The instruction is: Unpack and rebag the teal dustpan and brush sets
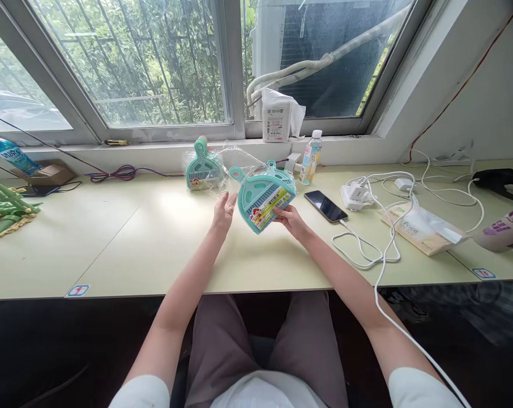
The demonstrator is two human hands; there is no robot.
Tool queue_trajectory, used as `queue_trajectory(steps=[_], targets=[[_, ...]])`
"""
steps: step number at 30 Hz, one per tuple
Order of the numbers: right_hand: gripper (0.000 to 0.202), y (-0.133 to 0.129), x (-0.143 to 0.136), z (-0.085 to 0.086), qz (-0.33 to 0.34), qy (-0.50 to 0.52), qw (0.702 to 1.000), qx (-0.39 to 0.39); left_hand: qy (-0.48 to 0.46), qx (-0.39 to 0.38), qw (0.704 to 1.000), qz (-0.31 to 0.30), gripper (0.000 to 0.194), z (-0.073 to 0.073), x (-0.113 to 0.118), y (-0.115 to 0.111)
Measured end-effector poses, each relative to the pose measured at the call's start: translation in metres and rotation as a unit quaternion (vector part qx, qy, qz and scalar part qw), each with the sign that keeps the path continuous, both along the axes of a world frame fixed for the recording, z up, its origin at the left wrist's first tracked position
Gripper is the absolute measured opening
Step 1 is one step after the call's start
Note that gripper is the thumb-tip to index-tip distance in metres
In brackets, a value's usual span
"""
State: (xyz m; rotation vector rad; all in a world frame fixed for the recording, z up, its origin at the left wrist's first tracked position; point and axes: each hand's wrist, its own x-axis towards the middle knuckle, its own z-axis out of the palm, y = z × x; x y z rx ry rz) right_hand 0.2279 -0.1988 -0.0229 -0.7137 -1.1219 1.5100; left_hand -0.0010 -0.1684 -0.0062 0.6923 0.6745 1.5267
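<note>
A teal dustpan and brush set [259, 198] with a yellow label is tilted above the table in my right hand [291, 221], whose fingers grip its lower right edge. Beside the set's left edge is my left hand [225, 211], fingers apart, holding nothing. Right behind the held set, another teal piece [282, 173] with a looped handle shows in part; whether it is joined to the held set I cannot tell. A plastic-wrapped teal dustpan set [203, 170] sits farther back, left of centre.
Right of my hands lie a phone [325, 205], a white charger [356, 194], looping white cables and a wipes packet [426, 226]. A bottle [311, 158] stands at the back, and a tissue pack [277, 122] on the sill. Green stalks [5, 209] lie far left.
</note>
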Motion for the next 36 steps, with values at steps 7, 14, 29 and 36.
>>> queue_trajectory(steps=[7,14,29,36], targets=[[0.038,0.001,0.001,0.001,-0.008,-0.010,1.000,0.002,0.182,0.083,0.976,-0.081,0.061,0.000,-0.002,-0.005],[0.034,0.003,0.006,0.005,-0.048,0.014,0.999,-0.002,0.209,0.088,0.952,-0.205,0.078,0.005,-0.014,-0.006],[0.025,0.003,0.006,0.007,-0.043,-0.001,0.999,-0.025,0.215,0.042,0.934,-0.283,0.049,-0.013,0.017,-0.018],[0.023,0.002,0.002,0.002,-0.048,-0.001,0.998,-0.040,0.158,0.090,0.960,-0.213,0.058,-0.015,0.033,-0.022]])
